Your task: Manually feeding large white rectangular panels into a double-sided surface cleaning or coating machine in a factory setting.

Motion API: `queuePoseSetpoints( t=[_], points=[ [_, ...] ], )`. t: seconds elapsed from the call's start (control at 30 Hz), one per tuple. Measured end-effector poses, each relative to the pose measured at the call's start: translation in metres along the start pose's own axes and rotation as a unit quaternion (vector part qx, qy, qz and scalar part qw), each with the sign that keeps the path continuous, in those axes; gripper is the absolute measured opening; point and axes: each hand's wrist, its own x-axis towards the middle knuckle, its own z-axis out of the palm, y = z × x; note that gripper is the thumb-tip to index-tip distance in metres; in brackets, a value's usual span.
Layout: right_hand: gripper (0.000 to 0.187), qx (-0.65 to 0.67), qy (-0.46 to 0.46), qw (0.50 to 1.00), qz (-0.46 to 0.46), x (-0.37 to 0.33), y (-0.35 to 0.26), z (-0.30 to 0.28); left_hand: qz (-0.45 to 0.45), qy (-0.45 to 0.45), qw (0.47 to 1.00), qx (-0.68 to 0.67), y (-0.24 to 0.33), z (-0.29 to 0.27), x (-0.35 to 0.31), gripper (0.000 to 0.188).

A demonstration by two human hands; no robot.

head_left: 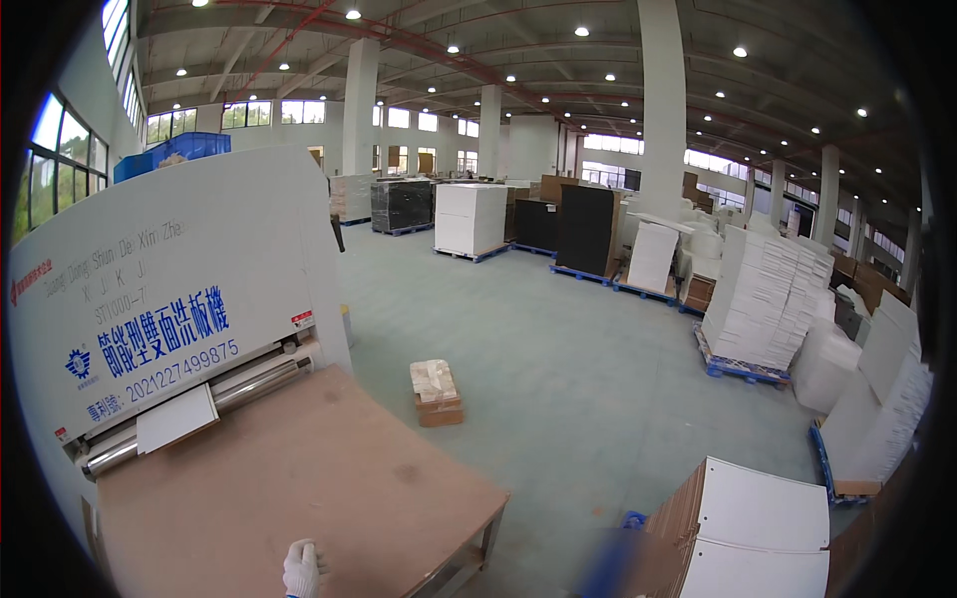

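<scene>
My left hand (302, 569), in a white knitted glove, is over the near edge of a brown tabletop (289, 478). Its fingers are curled together and I see nothing in them. On my right side a blue blur, which looks like my sleeve (608, 566), crosses low beside a stack of white panels (763, 508). Motion smears that area, so my right hand's fingers cannot be made out. At the table's far left, a white panel (177, 419) sticks out over a shiny metal roller (261, 387) of a large white machine (189, 239).
A small pile of boards (437, 394) lies on the green-grey floor beyond the table. Panel stacks on blue pallets (743, 371) line the right side, with wrapped and black stacks (586, 229) farther back. A thick white column (663, 110) rises among them.
</scene>
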Motion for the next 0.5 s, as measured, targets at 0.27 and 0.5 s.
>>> queuePoseSetpoints(
  t=[0.27,0.5],
  points=[
    [0.026,-0.013,-0.061,0.970,0.234,-0.019,0.109,0.020,-0.008,-0.118,0.992,0.037,0.022,0.110,-0.018,0.024],
    [0.023,0.005,-0.048,0.976,0.212,-0.019,0.117,0.036,0.014,-0.181,0.981,0.072,0.031,0.147,-0.045,0.026]
  ],
)
